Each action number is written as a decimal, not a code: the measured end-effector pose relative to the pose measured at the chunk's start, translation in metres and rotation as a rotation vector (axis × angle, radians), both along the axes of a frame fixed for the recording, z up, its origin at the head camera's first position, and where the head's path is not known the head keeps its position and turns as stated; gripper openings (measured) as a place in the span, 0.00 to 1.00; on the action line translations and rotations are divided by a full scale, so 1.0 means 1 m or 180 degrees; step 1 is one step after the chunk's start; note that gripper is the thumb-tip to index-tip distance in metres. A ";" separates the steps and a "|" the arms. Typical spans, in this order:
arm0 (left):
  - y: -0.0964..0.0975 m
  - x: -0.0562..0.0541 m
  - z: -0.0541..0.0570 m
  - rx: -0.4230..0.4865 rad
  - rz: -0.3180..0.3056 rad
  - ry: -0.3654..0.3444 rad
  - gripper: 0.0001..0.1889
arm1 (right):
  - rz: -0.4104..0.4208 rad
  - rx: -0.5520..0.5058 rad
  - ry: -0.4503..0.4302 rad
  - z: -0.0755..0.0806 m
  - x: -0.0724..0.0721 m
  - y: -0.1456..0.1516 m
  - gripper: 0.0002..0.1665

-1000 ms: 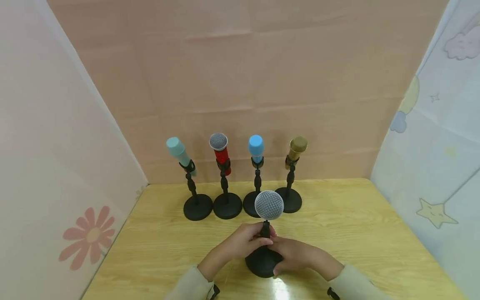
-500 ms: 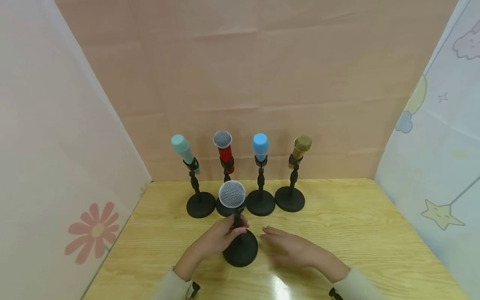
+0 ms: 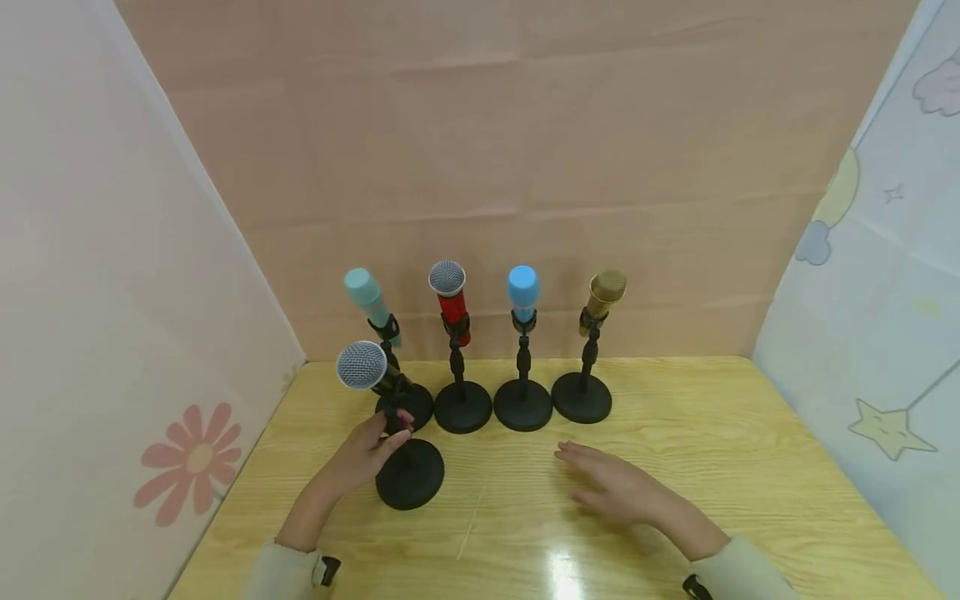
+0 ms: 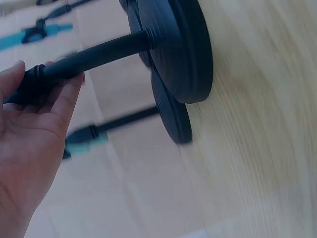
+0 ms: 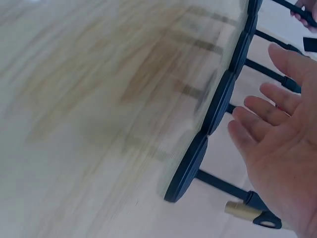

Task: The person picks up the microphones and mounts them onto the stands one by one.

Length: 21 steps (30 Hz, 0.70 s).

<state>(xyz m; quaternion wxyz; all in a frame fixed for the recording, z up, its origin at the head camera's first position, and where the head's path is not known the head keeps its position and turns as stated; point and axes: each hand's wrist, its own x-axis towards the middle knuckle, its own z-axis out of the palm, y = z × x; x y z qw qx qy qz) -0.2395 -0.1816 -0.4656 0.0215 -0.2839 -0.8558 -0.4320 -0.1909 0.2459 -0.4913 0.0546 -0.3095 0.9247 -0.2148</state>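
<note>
A microphone with a round silver mesh head [image 3: 362, 365] sits on a black desk stand [image 3: 410, 477] at the left of the table. My left hand [image 3: 357, 461] grips the stand's post just below the clip. In the left wrist view, thumb and fingers wrap the upper post [image 4: 104, 53], and the round base [image 4: 185, 54] is close to the wood. The head and clip lie outside that view. My right hand [image 3: 621, 490] is over the table at the right, holding nothing; the right wrist view shows its palm [image 5: 287, 144] with the fingers relaxed.
Behind, on black stands in a row, are a teal microphone [image 3: 363, 287], a red one with silver head [image 3: 452, 304], a blue one [image 3: 523, 287] and a gold one [image 3: 606, 290]. The wooden table [image 3: 675, 400] ends at a beige backdrop [image 3: 480, 167], with printed side panels.
My left hand has carried the silver-headed microphone and its stand leftward, from the middle to in front of the teal one. My right hand has let go of the base and drawn away rightward.
</note>
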 end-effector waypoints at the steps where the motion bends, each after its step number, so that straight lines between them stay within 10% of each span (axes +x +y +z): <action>1: -0.006 -0.001 0.000 0.0000 0.0060 -0.0022 0.11 | -0.0076 -0.0013 0.0027 0.000 0.000 0.002 0.34; 16: -0.063 -0.012 0.006 -0.0059 0.0615 -0.0224 0.15 | -0.1087 -0.0229 0.0671 -0.001 -0.001 0.029 0.30; 21: -0.073 0.000 0.019 -0.0868 0.1131 -0.0483 0.29 | -0.1224 0.0004 0.0810 -0.002 0.002 0.037 0.35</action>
